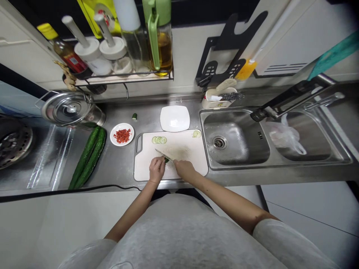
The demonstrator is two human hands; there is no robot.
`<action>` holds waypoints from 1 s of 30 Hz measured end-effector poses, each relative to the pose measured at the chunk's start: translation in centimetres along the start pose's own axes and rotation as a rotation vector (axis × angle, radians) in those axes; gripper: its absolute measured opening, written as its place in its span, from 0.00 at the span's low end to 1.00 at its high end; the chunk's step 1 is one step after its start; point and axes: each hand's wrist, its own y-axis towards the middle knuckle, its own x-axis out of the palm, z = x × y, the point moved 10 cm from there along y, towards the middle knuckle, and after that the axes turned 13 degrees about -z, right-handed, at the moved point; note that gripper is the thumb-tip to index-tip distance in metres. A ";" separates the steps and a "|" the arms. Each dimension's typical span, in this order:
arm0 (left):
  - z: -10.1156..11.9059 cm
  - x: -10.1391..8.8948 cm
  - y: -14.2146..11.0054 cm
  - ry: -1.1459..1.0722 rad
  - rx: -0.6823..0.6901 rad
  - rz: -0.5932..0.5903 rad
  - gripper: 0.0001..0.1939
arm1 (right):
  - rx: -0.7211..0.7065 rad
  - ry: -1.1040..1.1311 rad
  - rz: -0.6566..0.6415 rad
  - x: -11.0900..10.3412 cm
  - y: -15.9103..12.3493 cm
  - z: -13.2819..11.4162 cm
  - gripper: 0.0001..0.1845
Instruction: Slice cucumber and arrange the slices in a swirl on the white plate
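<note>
My right hand [184, 170] grips a knife [164, 154], its blade slanting up and left over the white cutting board [146, 168]. Closed on a small dark green piece of cucumber [166, 160], my left hand [157, 169] sits just left of the blade. Part of that piece is hidden by fingers and knife. A short row of cucumber slices [159, 140] lies near the board's far left side. Thin pale green scraps [196, 133] rest in its far right corner.
Whole cucumbers [89, 158] and a plate of chopped red pieces [122, 135] lie left. Behind the board are a white square plate [174, 118] and a cucumber end [134, 116]. A double sink [238, 164] adjoins on the right; a lidded pot [71, 109] stands far left.
</note>
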 end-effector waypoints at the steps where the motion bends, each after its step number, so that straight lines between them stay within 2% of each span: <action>1: 0.0 0.0 0.0 0.001 0.001 0.002 0.08 | 0.000 0.004 0.000 0.1 0.0 0.1 0.16; 12: 1.1 -1.1 0.5 -0.057 0.004 0.013 0.09 | 0.024 0.062 0.057 0.2 -0.4 1.0 0.15; 20: 1.2 -1.6 0.4 -0.045 -0.076 -0.005 0.09 | 0.139 0.154 0.183 -0.8 -2.7 3.8 0.18; 25: 2.6 -3.7 0.8 0.043 -0.071 0.075 0.14 | 0.128 0.134 0.208 -1.0 -3.9 4.0 0.17; 27: 4.1 -3.8 1.7 0.105 -0.001 0.013 0.18 | 0.135 0.089 0.204 -1.1 -4.2 3.9 0.18; 30: 6.3 -2.6 3.4 0.191 0.134 -0.195 0.20 | 0.151 0.010 0.197 -1.1 -4.5 3.8 0.23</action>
